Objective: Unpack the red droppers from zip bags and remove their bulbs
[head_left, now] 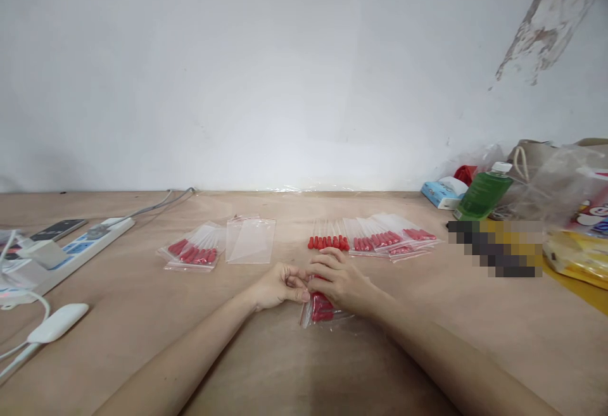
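Note:
My left hand (279, 284) and my right hand (338, 280) meet at the middle of the brown table (266, 365). Both are closed on a small clear plastic bag of red-capped droppers (322, 308) that lies on the table under them. Its red ends stick out toward me below my right palm. Loose red-capped droppers (327, 241) lie in a row just beyond my right hand. An empty clear bag (250, 240) lies beyond my left hand.
A filled bag of droppers (194, 251) lies left of the empty one; more filled bags (396, 239) lie to the right. A white power strip (71, 252), phone and adapters are at the left. A green bottle (484, 193), boxes and plastic bags crowd the right.

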A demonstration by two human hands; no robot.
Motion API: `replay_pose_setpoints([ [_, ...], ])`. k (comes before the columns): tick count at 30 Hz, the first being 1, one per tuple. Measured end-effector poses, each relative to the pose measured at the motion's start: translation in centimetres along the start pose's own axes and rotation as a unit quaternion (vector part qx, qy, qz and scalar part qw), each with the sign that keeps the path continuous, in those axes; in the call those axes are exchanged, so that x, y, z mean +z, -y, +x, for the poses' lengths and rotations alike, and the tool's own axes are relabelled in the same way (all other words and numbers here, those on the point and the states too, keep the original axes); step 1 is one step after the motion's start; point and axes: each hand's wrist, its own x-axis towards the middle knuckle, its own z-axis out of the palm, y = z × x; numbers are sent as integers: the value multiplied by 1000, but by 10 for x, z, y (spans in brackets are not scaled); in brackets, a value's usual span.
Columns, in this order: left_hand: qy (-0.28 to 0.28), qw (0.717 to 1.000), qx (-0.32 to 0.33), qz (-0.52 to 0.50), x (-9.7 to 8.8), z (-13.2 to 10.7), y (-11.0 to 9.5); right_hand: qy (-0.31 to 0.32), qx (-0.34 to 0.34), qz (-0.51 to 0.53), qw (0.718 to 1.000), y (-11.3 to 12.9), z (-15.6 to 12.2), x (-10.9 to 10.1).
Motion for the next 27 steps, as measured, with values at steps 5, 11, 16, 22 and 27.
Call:
replay_pose_setpoints([
  [5, 15, 999, -3, -41, -2, 0, -2, 9, 22, -13, 1000, 1, -2, 3],
  [11, -10, 999, 16, -29, -1, -2, -3, 39, 86, 41, 995, 1, 0, -4],
  [16, -10, 999, 32, -13, 0, -1, -1, 69, 69, 72, 993, -1, 0, -9],
  [22, -24, 999, 21, -2, 4, 0, 0, 45, 41, 58, 996, -5, -5, 0],
  [27, -94, 995, 35, 24, 11, 0, 1, 7, 37, 41, 998, -4, -7, 8],
])
